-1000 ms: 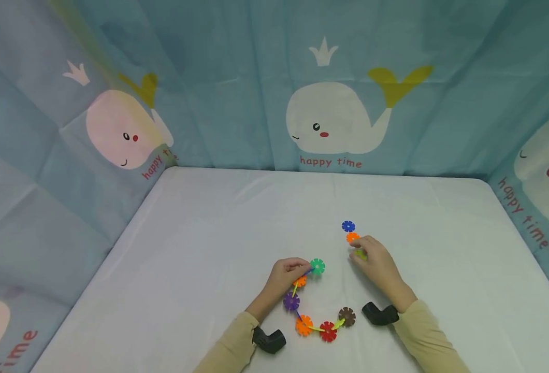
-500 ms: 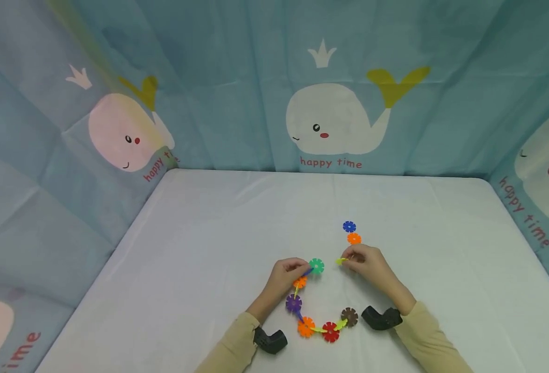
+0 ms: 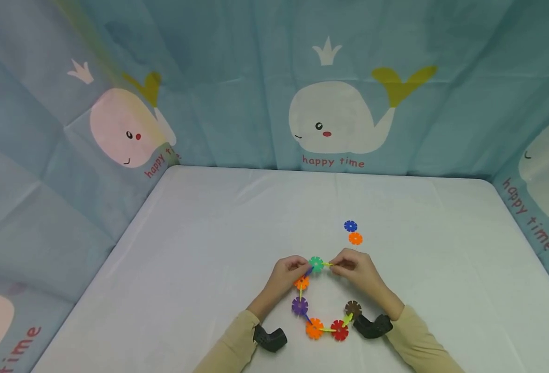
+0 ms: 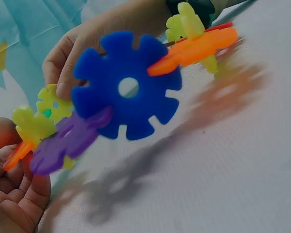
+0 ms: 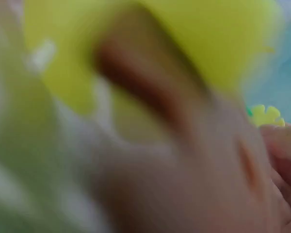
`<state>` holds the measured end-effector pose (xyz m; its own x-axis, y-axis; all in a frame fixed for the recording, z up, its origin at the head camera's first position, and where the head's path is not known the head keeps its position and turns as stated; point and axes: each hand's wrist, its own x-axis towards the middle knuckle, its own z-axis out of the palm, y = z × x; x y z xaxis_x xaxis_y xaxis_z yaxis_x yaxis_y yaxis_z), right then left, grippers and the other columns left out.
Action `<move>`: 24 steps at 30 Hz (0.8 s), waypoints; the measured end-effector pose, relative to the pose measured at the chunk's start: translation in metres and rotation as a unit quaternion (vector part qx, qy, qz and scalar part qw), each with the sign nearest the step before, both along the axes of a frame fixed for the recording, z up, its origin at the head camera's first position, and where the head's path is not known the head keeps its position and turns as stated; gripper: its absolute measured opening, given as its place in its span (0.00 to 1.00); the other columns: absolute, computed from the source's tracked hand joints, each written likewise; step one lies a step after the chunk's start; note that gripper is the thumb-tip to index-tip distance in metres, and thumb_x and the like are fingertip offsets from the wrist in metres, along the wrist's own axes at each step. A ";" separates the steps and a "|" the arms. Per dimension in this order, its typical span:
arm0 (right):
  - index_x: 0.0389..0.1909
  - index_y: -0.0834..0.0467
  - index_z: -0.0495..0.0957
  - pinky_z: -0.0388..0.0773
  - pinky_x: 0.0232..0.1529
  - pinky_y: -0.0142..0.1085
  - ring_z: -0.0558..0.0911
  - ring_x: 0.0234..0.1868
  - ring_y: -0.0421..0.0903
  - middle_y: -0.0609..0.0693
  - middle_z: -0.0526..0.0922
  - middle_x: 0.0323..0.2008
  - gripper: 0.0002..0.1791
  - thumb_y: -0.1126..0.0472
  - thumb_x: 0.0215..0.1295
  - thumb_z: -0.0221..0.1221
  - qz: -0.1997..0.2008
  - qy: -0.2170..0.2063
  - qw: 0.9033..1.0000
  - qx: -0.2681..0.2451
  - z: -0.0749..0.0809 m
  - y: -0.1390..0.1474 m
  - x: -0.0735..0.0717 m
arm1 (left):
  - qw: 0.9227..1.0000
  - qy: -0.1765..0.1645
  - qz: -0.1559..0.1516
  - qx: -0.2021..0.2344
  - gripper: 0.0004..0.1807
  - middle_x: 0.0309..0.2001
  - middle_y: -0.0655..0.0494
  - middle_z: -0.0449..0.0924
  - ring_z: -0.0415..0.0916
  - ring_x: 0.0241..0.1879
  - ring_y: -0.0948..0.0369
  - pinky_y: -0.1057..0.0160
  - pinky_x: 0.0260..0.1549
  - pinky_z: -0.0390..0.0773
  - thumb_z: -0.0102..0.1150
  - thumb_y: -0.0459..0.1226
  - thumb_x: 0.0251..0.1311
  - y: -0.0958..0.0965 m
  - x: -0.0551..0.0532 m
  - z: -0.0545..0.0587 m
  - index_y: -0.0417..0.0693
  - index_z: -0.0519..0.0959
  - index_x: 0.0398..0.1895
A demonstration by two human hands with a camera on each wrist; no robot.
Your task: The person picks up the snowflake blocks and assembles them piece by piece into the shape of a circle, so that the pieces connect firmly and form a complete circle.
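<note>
A chain of notched plastic snowflake discs curves over the table between the hands. My left hand (image 3: 291, 272) pinches its upper end, beside the green disc (image 3: 316, 264). From there the chain runs through an orange disc (image 3: 301, 282), a purple disc (image 3: 300, 306), another orange disc (image 3: 314, 328), a red disc (image 3: 340, 330) and a brown disc (image 3: 353, 309). My right hand (image 3: 356, 269) pinches a yellow disc (image 3: 328, 264) edge-on at the green disc's right rim. In the right wrist view this yellow disc (image 5: 266, 115) shows at the fingertips. A blue disc (image 4: 131, 92) looms large in the left wrist view.
A loose blue disc (image 3: 350, 226) and a loose orange disc (image 3: 356, 238) lie beyond the right hand on the white table (image 3: 228, 217). Black wrist-worn devices (image 3: 271, 339) sit at both sleeves. A whale-print curtain (image 3: 237, 103) surrounds the table.
My right hand has picked up the yellow disc from below the loose orange one and brought it left to the green disc. The chain's lower part has shifted slightly right.
</note>
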<state>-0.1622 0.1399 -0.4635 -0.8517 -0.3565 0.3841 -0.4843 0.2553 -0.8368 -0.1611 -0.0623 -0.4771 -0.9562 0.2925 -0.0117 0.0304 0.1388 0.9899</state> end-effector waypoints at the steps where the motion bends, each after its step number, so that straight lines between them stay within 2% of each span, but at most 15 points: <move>1: 0.25 0.68 0.77 0.76 0.29 0.33 0.78 0.25 0.50 0.57 0.78 0.24 0.07 0.81 0.45 0.61 0.005 0.011 1.000 0.001 -0.001 0.000 0.000 | 1.000 0.004 -0.003 0.004 0.07 0.22 0.55 0.75 0.65 0.20 0.67 0.71 0.23 0.67 0.55 0.30 0.57 0.000 0.000 -0.001 0.31 0.77 0.30; 7: 0.23 0.66 0.78 0.73 0.28 0.27 0.76 0.24 0.46 0.54 0.78 0.23 0.11 0.83 0.40 0.61 0.020 0.077 0.997 -0.008 -0.005 0.001 -0.001 | 0.999 0.031 -0.034 -0.023 0.06 0.24 0.57 0.75 0.65 0.21 0.68 0.71 0.22 0.67 0.55 0.31 0.57 -0.002 -0.007 -0.021 0.34 0.78 0.29; 9: 0.22 0.66 0.78 0.72 0.26 0.26 0.74 0.22 0.46 0.54 0.77 0.22 0.12 0.84 0.39 0.61 0.032 0.095 0.995 -0.018 -0.005 0.001 -0.002 | 0.998 0.027 -0.035 -0.039 0.07 0.25 0.58 0.75 0.66 0.22 0.68 0.71 0.24 0.68 0.55 0.33 0.58 -0.003 -0.009 -0.028 0.36 0.78 0.30; 12: 0.21 0.66 0.77 0.70 0.24 0.27 0.72 0.20 0.46 0.54 0.75 0.20 0.13 0.85 0.38 0.61 0.053 0.114 0.992 -0.026 -0.006 0.000 -0.002 | 0.999 0.019 -0.030 -0.038 0.07 0.25 0.57 0.76 0.67 0.22 0.68 0.70 0.24 0.69 0.55 0.33 0.58 -0.005 -0.009 -0.029 0.35 0.78 0.31; 14: 0.21 0.66 0.76 0.71 0.23 0.28 0.72 0.19 0.46 0.54 0.75 0.20 0.13 0.85 0.38 0.61 0.063 0.121 0.990 -0.024 -0.005 0.000 -0.003 | 0.999 0.011 -0.030 -0.035 0.07 0.25 0.55 0.76 0.66 0.22 0.67 0.71 0.23 0.68 0.54 0.33 0.58 -0.005 -0.009 -0.027 0.34 0.78 0.31; 19: 0.22 0.65 0.76 0.71 0.24 0.29 0.72 0.20 0.46 0.54 0.75 0.20 0.15 0.86 0.37 0.60 0.072 0.150 0.986 -0.009 -0.007 0.003 -0.005 | 0.999 0.015 -0.042 -0.032 0.07 0.24 0.56 0.75 0.65 0.22 0.67 0.71 0.24 0.67 0.53 0.30 0.59 -0.003 -0.005 -0.007 0.32 0.77 0.30; 21: 0.22 0.64 0.75 0.70 0.24 0.28 0.72 0.20 0.44 0.52 0.75 0.21 0.16 0.86 0.37 0.61 0.078 0.168 0.983 -0.001 -0.012 0.004 -0.007 | 0.998 0.017 -0.046 -0.035 0.07 0.24 0.56 0.75 0.65 0.21 0.68 0.72 0.24 0.67 0.53 0.30 0.59 -0.002 -0.003 0.000 0.31 0.77 0.30; 24: 0.24 0.62 0.74 0.69 0.25 0.26 0.71 0.21 0.41 0.50 0.75 0.22 0.17 0.85 0.37 0.62 0.084 0.197 0.977 0.018 -0.023 0.005 -0.012 | 0.998 0.022 -0.052 -0.039 0.07 0.24 0.52 0.75 0.64 0.20 0.68 0.72 0.23 0.66 0.52 0.29 0.59 -0.003 -0.002 0.003 0.31 0.76 0.30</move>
<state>-0.1743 0.1450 -0.4864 -0.5681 -0.4984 0.6549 -0.8048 0.1703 -0.5685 -0.1627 -0.0657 -0.4744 -0.9210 0.3897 0.0027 0.0913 0.2090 0.9736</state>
